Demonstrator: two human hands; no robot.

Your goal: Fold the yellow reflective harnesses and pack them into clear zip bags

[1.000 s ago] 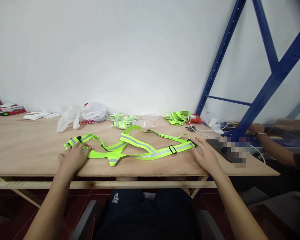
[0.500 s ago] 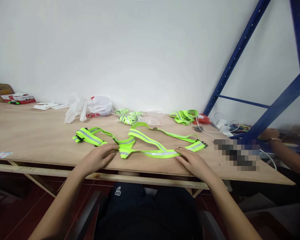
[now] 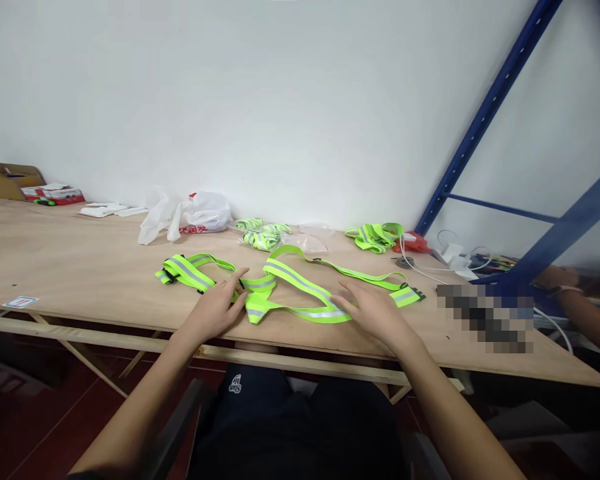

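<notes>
A yellow-green reflective vest made of straps (image 3: 303, 280) lies spread on the wooden table (image 3: 105, 267), grey stripes along its bands and dark buckles at its ends. Over its left part is my left hand (image 3: 219, 308), fingers extended and thumb apart; part of the strap is hidden beneath. My right hand (image 3: 373, 308) hovers at the right part of the lower band, its fingers stretched and spread, gripping nothing. Whether either palm touches the straps I cannot tell.
Along the wall are a white plastic bag (image 3: 205, 212), bagged reflective straps (image 3: 263, 237), a loose strap bundle (image 3: 375, 237) and a red bag (image 3: 416, 242). Blue rack posts (image 3: 485, 127) stand at the right. Another person's arm (image 3: 580, 300) shows at the right edge.
Both hands have lifted somewhat from the straps and moved inward, with the right fingers now more spread. The view has shifted slightly; the vest keeps nearly the same layout.
</notes>
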